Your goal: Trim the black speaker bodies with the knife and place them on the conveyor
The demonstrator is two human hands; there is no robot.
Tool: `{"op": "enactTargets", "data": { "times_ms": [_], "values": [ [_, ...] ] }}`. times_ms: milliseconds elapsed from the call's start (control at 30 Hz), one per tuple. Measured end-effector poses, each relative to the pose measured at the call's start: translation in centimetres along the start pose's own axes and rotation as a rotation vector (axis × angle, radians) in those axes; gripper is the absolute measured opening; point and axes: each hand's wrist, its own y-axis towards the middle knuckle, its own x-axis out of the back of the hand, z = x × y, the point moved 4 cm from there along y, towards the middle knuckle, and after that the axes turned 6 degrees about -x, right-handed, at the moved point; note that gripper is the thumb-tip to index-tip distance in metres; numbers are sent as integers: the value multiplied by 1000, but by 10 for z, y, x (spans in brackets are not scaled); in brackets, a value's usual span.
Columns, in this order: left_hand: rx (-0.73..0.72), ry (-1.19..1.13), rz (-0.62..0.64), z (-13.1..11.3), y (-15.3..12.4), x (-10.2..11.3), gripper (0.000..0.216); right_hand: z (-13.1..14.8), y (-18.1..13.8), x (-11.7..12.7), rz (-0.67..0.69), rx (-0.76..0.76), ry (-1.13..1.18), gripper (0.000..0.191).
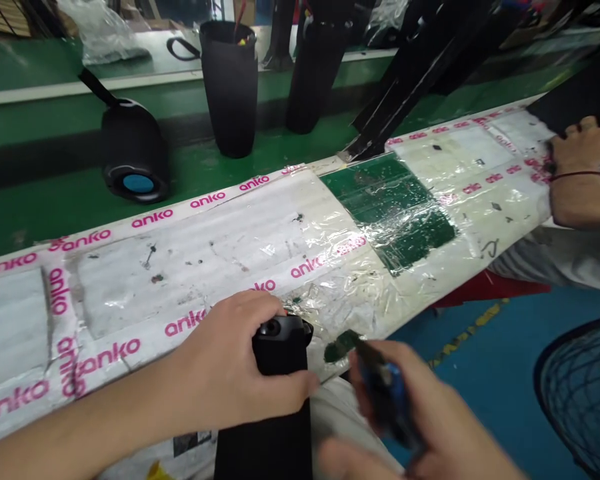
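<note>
Black fabric-covered cylindrical speaker body (pixel 275 407) stands upright at the near edge of the white foam-padded workbench taped with pink "anko" tape (pixel 180 240), resting low against the person's lap. The left hand (pixel 230 373) is clamped round its upper part, fingers wrapped over the front and the thumb across the side, so that the open top end with its small round fitting (pixel 271 328) faces the camera. The right hand (pixel 430 420) is closed round a blue-and-black hand tool (pixel 387 393), blurred, whose dark tip (pixel 343 343) points toward the top of the body but stands just beside it and is not touching. The two hands are apart, each gripping its own thing.

Judging from this, the work on this unit looks to be at an early or middle point: the body is steadied and the tool is in the hand, yet the tip is not yet seated on the fitting, so the fastening or fitting at the top end seems still to be done. Whether any screw is already in cannot be told; the top is too small and dark.

On the green conveyor belt (pixel 55 200) beyond the bench lie a finished-looking black speaker with a blue end cap (pixel 133 157) and several tall black cylinders (pixel 230 87) standing upright. At the far right another person's hand (pixel 583 173) rests on the bench
</note>
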Motion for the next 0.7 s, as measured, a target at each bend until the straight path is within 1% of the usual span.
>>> {"op": "enactTargets", "data": {
  "times_ms": [33, 100, 133, 200, 267, 300, 367, 433, 567, 633, 700],
  "values": [
    [21, 34, -10, 0, -1, 1, 27, 1, 1, -18, 23, -42, 102, 59],
    [81, 39, 7, 3, -5, 5, 27, 0, 1, -43, 68, -179, 320, 59],
    [110, -9, 45, 6, -7, 8, 32, -1, 0, -50, 80, -244, 420, 57],
    [142, -148, 157, 13, -12, 13, 53, -7, -2, -52, 97, -359, 599, 57],
    [122, -226, 256, 19, -14, 19, 73, -18, -5, -45, 94, -417, 739, 61],
    [103, -230, 279, 23, -14, 21, 77, -24, -6, -41, 101, -432, 801, 63],
    [72, -217, 287, 30, -11, 23, 77, -37, -8, -37, 139, -426, 899, 68],
    [24, -215, 269, 33, -7, 19, 73, -49, -8, -36, 180, -401, 945, 71],
    [-126, -228, 202, 28, -2, 6, 60, -60, -7, -37, 224, -346, 969, 64],
    [-143, -259, 176, 25, -4, 0, 57, -60, -5, -38, 240, -320, 976, 61],
    [-123, -304, 160, 21, -8, -5, 58, -60, -2, -40, 257, -297, 972, 60]
  ]
}}
